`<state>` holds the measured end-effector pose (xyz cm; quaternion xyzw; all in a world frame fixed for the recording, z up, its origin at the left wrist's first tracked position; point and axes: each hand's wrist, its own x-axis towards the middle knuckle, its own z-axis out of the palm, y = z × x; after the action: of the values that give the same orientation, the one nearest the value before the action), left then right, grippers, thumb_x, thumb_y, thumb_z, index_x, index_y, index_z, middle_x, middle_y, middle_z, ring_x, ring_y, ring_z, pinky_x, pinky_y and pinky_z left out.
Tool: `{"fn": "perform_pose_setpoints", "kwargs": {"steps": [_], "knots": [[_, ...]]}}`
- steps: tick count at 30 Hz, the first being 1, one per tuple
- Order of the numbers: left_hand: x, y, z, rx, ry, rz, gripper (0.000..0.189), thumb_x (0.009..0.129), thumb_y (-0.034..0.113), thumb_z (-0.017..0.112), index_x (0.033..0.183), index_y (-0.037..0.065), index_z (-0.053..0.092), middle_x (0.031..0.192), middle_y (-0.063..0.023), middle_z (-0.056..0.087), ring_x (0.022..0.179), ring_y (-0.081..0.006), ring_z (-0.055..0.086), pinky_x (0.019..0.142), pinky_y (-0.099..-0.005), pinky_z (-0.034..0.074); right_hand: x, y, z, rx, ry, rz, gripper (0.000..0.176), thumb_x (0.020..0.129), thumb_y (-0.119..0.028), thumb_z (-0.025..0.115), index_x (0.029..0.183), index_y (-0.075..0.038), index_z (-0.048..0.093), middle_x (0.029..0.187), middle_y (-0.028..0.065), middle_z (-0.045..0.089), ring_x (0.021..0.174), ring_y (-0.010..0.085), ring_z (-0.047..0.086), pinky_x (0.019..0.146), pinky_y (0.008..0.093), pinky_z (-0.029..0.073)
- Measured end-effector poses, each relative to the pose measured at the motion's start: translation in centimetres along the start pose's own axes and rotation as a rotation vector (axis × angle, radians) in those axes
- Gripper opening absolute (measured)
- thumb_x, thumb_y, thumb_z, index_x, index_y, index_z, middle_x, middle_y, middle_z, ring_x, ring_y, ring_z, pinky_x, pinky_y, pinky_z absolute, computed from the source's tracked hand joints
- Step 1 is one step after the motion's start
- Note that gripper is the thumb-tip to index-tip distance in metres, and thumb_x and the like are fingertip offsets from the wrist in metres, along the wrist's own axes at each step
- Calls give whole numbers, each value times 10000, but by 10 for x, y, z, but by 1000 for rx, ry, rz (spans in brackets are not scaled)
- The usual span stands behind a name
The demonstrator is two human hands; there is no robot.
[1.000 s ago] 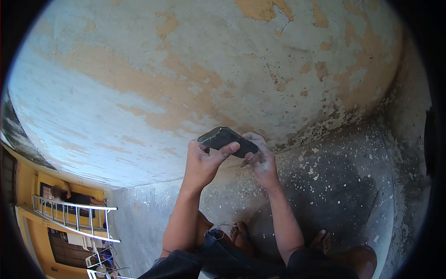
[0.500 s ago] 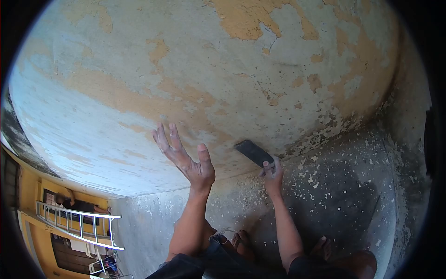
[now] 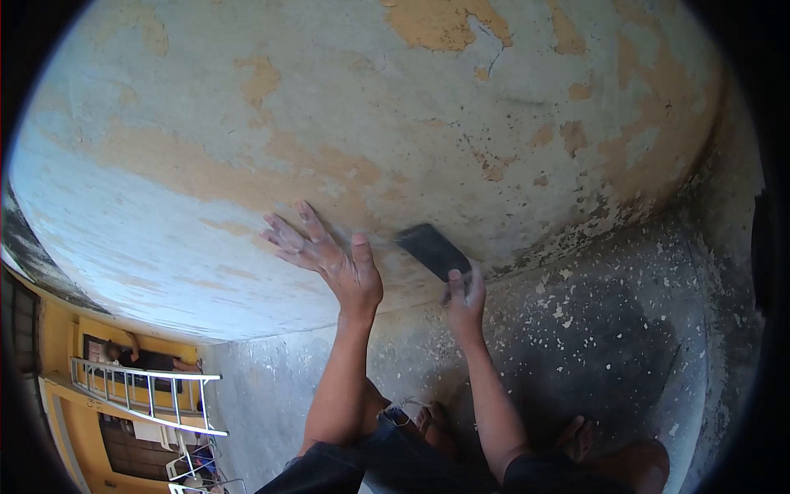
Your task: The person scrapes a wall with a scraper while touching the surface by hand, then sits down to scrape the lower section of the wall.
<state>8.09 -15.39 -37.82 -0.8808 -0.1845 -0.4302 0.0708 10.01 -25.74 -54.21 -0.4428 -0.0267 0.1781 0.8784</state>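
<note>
My right hand (image 3: 467,298) grips one end of a dark, flat rectangular slab (image 3: 433,252), thumb on the near face. The slab's kind does not show clearly. Its far end points up and left, overlapping the lower part of the peeling wall (image 3: 346,115). To the left, my left hand (image 3: 339,267) is raised with its fingers spread, close against the same wall and holding nothing. Pale dust coats the fingers of both hands. Around them the wall shows grey-white patches between remains of orange-yellow paint.
Pale paint flakes litter the grey floor (image 3: 568,329) under the wall. My sandalled feet stand below my hands. A metal ladder (image 3: 144,393) is far off at the lower left, with a person (image 3: 136,356) in dark clothing behind it, along with folding chairs (image 3: 193,465) and a yellow wall.
My right hand and the dark slab have shifted left and slightly up along the wall. My left hand's fingers lean a little further left. The view has moved slightly.
</note>
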Motion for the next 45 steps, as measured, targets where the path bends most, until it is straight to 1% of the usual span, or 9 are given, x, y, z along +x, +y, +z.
{"fn": "perform_pose_setpoints", "kwargs": {"steps": [8,13,15,21,31,33,39,41,45], "knots": [[3,-12,19,78,55,23,930,952,726,303,1603,139,-7,1629,-240,-153,1468,-465,-225,1088,-667,-170,5,23,-14,-33,42,41,435,1001,-293,611,1291,11,499,742,17,538,558,95,532,518,262,450],[2,-10,20,101,61,32,938,948,732,299,1601,141,-25,1626,-244,-159,1465,-468,-229,1083,-672,-171,8,0,-5,-76,-57,-4,437,1001,-299,609,1290,12,504,721,18,534,554,92,530,514,253,452],[5,-10,22,120,81,47,939,947,731,302,1600,141,-26,1624,-250,-161,1465,-470,-229,1080,-675,-173,8,46,-25,25,50,29,430,997,-303,617,1277,8,519,702,12,518,555,91,534,509,253,453],[2,-9,25,116,74,38,975,932,743,328,1598,125,-25,1614,-278,-157,1458,-495,-221,1078,-690,-152,11,-10,-9,-45,8,23,430,985,-262,637,1292,8,504,794,15,527,581,79,541,508,244,453],[2,-9,15,142,-5,44,1008,927,737,363,1592,108,-59,1594,-295,-206,1436,-516,-257,1054,-721,-143,2,14,-20,2,132,74,393,996,-233,615,1283,14,509,813,10,510,585,71,520,501,241,425],[2,-6,14,129,-12,36,1013,925,739,364,1590,104,-62,1592,-294,-215,1434,-517,-260,1051,-725,-142,12,-15,-6,-61,-16,-28,401,999,-227,611,1294,20,496,800,4,501,579,69,501,506,237,422],[4,-12,15,164,-40,48,1026,923,738,374,1588,99,-77,1590,-280,-242,1436,-508,-264,1045,-732,-145,1,29,-36,-29,115,36,413,999,-274,618,1280,13,519,788,2,493,576,73,493,525,240,423],[3,-10,10,47,-60,17,977,926,718,400,1598,192,-75,1591,-286,-228,1420,-541,-267,1024,-754,-159,7,19,-23,-46,87,30,419,1001,-273,615,1289,14,516,785,2,499,574,73,493,516,241,418],[5,-9,6,60,-80,33,973,930,715,400,1597,191,-79,1587,-286,-242,1414,-540,-281,1023,-755,-158,2,-10,-6,-115,17,-70,415,1004,-262,609,1298,16,513,752,-1,514,560,73,493,489,246,403]]}}
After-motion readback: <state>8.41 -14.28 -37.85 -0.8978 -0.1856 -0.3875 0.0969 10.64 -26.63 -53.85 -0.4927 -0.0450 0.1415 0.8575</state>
